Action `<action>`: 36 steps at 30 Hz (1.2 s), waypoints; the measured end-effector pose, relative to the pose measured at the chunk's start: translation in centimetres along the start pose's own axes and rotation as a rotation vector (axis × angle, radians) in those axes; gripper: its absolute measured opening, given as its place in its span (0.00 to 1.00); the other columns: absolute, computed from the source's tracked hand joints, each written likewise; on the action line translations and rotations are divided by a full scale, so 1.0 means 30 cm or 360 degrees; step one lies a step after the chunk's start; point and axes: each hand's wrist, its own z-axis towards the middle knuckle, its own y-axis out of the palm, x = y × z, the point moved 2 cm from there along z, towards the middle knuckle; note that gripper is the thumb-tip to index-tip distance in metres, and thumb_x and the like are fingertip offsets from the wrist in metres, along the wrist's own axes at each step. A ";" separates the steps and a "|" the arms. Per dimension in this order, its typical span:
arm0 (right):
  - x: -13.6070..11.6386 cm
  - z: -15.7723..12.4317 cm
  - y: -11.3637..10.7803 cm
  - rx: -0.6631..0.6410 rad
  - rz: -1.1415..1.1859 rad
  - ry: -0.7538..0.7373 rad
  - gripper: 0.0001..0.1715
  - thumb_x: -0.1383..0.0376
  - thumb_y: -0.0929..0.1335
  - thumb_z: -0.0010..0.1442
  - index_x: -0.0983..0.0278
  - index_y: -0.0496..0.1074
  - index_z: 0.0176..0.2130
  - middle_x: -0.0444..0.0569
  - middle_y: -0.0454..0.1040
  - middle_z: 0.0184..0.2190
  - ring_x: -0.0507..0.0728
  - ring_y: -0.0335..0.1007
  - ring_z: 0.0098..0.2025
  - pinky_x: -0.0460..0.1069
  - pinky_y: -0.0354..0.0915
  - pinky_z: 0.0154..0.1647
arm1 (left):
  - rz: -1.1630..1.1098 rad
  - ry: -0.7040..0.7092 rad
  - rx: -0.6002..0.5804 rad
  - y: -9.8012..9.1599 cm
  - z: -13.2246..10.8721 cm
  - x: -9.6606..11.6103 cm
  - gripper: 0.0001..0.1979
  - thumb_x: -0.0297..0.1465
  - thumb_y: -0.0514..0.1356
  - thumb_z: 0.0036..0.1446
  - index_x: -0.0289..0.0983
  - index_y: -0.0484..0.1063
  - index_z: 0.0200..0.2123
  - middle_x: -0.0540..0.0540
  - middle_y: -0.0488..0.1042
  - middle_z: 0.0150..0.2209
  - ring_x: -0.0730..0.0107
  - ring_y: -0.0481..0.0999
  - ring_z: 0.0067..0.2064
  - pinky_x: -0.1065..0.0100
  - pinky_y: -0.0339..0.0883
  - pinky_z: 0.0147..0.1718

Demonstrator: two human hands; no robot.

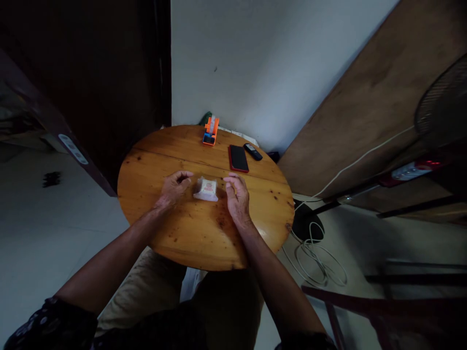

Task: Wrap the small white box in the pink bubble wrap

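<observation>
A small white packet [208,187] with reddish print, in clear plastic wrap, lies on the round wooden table [171,238]. The plastic spreads out along its near edge. Just to its left is my left hand [176,186], fingers bent, with a small gap between thumb and forefinger. On the other side, my right hand [238,198] is held with curled fingers and the thumb a little apart from them. Neither hand visibly touches the packet, and I see nothing held in either one.
Toward the back of the table stand an orange tape dispenser [210,131], a dark phone with a red edge [238,158] and a black keypad phone [253,151]. A wall rises behind. Right of the table, a white cable [321,265] lies coiled on the floor near a fan [443,107].
</observation>
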 end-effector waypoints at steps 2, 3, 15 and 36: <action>-0.006 -0.001 -0.001 -0.0004 0.0012 -0.0013 0.13 0.61 0.61 0.66 0.60 0.74 0.42 0.55 0.74 0.51 0.61 0.70 0.56 0.58 0.63 0.61 | -0.0003 -0.0013 -0.0005 0.000 -0.001 0.002 0.13 0.35 0.62 0.45 0.36 0.76 0.35 0.52 0.73 0.26 0.75 0.68 0.27 0.71 0.64 0.28; -0.009 -0.001 -0.001 -0.0007 0.0014 -0.0014 0.13 0.61 0.62 0.66 0.60 0.74 0.42 0.55 0.74 0.51 0.61 0.69 0.56 0.59 0.62 0.61 | -0.0007 -0.0016 -0.0012 0.001 -0.002 0.003 0.12 0.35 0.62 0.45 0.36 0.76 0.35 0.52 0.73 0.26 0.74 0.69 0.27 0.71 0.64 0.29; -0.050 -0.006 0.031 -0.0260 -0.0109 -0.0100 0.12 0.60 0.70 0.58 0.57 0.76 0.44 0.52 0.74 0.53 0.63 0.70 0.56 0.59 0.63 0.61 | 0.0119 0.0091 -0.0306 0.036 -0.027 0.008 0.12 0.37 0.65 0.47 0.36 0.77 0.34 0.48 0.78 0.30 0.71 0.74 0.31 0.69 0.70 0.33; -0.030 0.203 0.090 -0.0325 -0.0002 -0.0170 0.09 0.62 0.63 0.64 0.60 0.71 0.34 0.54 0.77 0.49 0.61 0.72 0.53 0.57 0.64 0.57 | 0.0576 0.0441 -0.0249 0.054 -0.041 -0.020 0.31 0.31 0.68 0.47 0.38 0.69 0.57 0.40 0.74 0.54 0.56 0.73 0.56 0.55 0.67 0.56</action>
